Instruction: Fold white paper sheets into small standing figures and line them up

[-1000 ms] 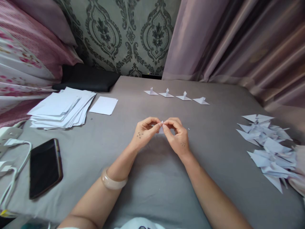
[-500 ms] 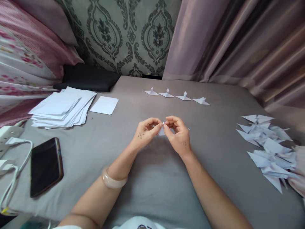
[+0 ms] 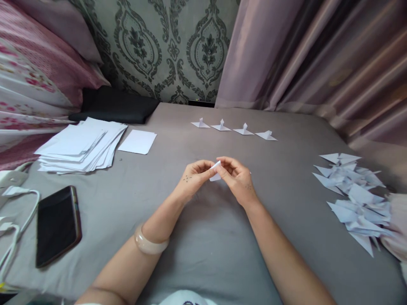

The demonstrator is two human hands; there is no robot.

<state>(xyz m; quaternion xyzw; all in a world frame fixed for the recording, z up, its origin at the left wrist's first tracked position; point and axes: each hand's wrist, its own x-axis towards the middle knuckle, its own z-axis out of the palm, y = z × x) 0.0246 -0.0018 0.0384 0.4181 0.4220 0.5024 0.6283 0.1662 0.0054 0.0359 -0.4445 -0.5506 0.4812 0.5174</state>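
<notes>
Folded white paper [image 3: 215,177] pinched between two hands

Directly ahead of the wearer, the left hand [image 3: 194,178] and the right hand [image 3: 237,180] meet almost fingertip to fingertip over a grey cloth surface [image 3: 210,262]. Between them is the small folded paper, partly hidden by the thumbs. Both hands are drawn to a narrow pinch on it, the left from its left side, the right from its right; the far fingertips are mostly covered, so their exact grip cannot be told. Neither hand is nearer: both touch the paper.

Its visible upper edge forms a slim strip, the long axis slanting from the left thumb up and away toward the right forefinger. A broader flap shows below the thumbs, on the wearer's side. Whether the paper touches the cloth is unclear.

Beyond the hands and slightly right, four folded paper figures [image 3: 221,126] stand in a row, well apart from the fingers. Far to the right lies a heap of folded papers [image 3: 365,205], nearer the right hand. On the left are a stack of white sheets [image 3: 73,142], a smaller set of sheets [image 3: 137,142] just beside it, and a dark phone [image 3: 57,226].
</notes>
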